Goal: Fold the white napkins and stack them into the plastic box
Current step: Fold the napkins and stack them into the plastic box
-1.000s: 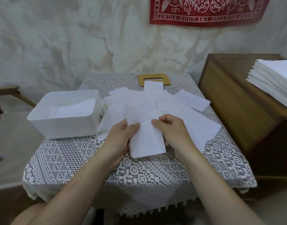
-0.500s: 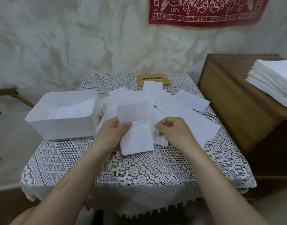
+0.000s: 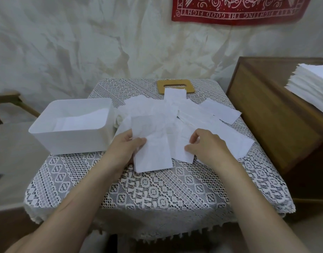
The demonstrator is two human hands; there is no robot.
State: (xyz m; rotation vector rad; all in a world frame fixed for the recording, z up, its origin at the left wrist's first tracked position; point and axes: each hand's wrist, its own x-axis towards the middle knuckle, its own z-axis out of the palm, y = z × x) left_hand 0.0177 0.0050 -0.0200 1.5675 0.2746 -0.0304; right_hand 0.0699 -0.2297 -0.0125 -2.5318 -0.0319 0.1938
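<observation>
A folded white napkin (image 3: 153,152) is pinched at its left edge by my left hand (image 3: 126,147), just right of the white plastic box (image 3: 69,141). The box stands on the table's left side with a folded napkin (image 3: 78,121) lying inside. My right hand (image 3: 206,145) rests with curled fingers on another napkin (image 3: 182,148) in the loose spread of white napkins (image 3: 175,114) that covers the table's middle and right. The napkins overlap, so their lower layers are hidden.
A lace cloth covers the small table (image 3: 157,194). A wooden lid with a slot (image 3: 175,86) lies at the far edge. To the right stands a wooden cabinet (image 3: 277,114) bearing a tall stack of white napkins (image 3: 314,84). A red banner (image 3: 239,10) hangs on the wall.
My left hand has carried the folded napkin leftward toward the box. My right hand let go of it and moved right onto another napkin in the spread.
</observation>
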